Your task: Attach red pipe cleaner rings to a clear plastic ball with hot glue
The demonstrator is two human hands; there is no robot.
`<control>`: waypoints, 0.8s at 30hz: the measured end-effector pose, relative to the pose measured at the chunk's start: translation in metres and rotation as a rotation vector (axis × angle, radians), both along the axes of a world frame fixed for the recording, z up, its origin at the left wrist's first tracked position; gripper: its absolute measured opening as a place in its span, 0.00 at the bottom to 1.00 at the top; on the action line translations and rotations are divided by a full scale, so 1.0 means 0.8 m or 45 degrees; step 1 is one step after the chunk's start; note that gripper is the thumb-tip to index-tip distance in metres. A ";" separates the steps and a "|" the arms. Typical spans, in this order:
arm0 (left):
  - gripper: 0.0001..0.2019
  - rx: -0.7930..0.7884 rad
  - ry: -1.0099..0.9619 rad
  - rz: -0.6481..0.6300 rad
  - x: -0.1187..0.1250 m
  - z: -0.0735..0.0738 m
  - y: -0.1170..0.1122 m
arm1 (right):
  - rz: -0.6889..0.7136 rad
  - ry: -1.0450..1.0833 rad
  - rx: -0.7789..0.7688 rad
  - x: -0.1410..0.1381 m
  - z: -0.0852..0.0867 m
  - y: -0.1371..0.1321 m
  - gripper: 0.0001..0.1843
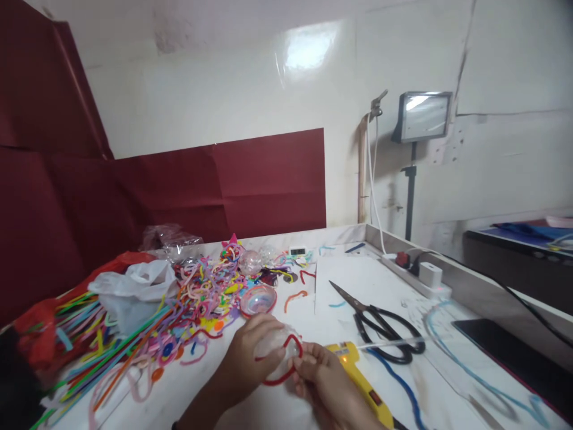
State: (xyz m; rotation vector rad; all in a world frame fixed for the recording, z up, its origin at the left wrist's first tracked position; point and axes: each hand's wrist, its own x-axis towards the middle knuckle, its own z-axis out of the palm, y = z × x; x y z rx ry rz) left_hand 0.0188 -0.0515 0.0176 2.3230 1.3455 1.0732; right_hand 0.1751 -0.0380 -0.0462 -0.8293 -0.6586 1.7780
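My left hand (245, 353) is wrapped around a clear plastic ball (274, 345), its thumb across the front. A red pipe cleaner (283, 377) runs bent over the ball's surface, with a peak near the right side. At the ball's right edge, my right hand (323, 377) pinches the red pipe cleaner between thumb and fingers. Just right of that hand lies a yellow glue gun (363, 382), partly covered by it. Behind the ball sits a clear round bowl-like half shell (258, 300) with a coloured rim.
Black-handled scissors (380, 322) lie right of centre. A phone (505, 352) and a power strip (418, 276) are along the right edge. Blue pipe cleaners (398, 376) rest nearby. At left is a heap of colourful pipe cleaners (201, 292) with a white plastic bag (136, 292).
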 end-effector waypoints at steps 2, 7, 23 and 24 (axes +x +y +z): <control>0.16 0.038 0.066 -0.007 0.005 -0.010 -0.006 | -0.004 -0.032 0.034 0.000 -0.005 -0.004 0.22; 0.19 0.158 0.161 0.010 0.006 -0.034 -0.007 | 0.030 -0.109 0.147 0.000 -0.016 -0.022 0.25; 0.19 0.331 0.331 -0.096 -0.017 -0.056 -0.016 | -0.248 -1.453 1.043 0.024 -0.022 -0.055 0.14; 0.19 0.336 0.334 -0.097 -0.018 -0.056 -0.016 | -0.274 -1.507 1.057 0.021 -0.023 -0.053 0.14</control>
